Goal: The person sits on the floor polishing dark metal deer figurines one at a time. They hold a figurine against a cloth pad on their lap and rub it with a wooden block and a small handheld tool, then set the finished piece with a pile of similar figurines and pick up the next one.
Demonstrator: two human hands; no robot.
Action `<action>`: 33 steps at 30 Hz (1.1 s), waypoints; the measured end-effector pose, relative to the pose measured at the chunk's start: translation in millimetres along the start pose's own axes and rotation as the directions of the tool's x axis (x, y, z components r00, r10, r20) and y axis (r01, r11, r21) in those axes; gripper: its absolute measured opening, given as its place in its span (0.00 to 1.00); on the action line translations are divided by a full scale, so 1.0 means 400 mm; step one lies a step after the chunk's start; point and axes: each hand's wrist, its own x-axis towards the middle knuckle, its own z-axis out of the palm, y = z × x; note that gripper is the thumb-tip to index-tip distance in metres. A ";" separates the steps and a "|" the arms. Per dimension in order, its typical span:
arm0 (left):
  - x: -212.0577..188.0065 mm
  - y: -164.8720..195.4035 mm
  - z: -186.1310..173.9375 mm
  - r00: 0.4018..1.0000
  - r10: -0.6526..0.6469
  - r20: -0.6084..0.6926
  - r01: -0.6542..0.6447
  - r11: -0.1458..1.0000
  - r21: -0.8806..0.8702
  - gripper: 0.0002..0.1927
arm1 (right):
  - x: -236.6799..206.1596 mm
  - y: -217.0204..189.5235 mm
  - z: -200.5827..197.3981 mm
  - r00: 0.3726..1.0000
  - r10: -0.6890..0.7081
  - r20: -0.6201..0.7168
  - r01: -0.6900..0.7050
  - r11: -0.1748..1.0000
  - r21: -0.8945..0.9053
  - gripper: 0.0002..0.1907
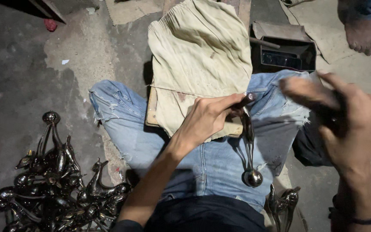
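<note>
So I'm sitting cross-legged on the floor (18, 86) in jeans, with a beige cloth (200, 51) draped over a small wooden board (152, 112) right in front of my knees. I'll use that cloth as the anchor for everything else.

My left hand (209, 118) is at the near edge of the cloth, fingers curled tight around the top end of a shiny dark metal piece (248, 141). The piece hangs down from the cloth's edge over my lap and ends in a round ball.

My right hand (344, 118) is off to the right of the cloth, raised and blurred. It seems closed on something dark, but I can't tell what, or how firmly.

Down and left of the cloth there's a heap of similar curvy metal pieces (56, 189). Just right of the cloth sits a dark open box (286, 53), and beyond that somebody else's bare foot (361, 34).
</note>
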 end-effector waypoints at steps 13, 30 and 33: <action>0.012 -0.009 -0.002 0.995 -0.032 0.096 0.034 0.999 -0.017 0.22 | -0.015 0.056 0.034 0.997 0.037 0.065 -0.042 0.997 0.068 0.34; 0.009 -0.016 -0.009 0.994 -0.011 0.104 0.017 0.998 -0.062 0.24 | 0.008 0.034 0.034 0.970 -0.168 0.178 0.212 0.939 -0.270 0.42; 0.004 -0.011 -0.011 0.998 0.002 0.063 -0.001 1.000 -0.019 0.22 | -0.010 0.074 0.051 0.997 0.075 0.023 -0.078 0.971 0.225 0.30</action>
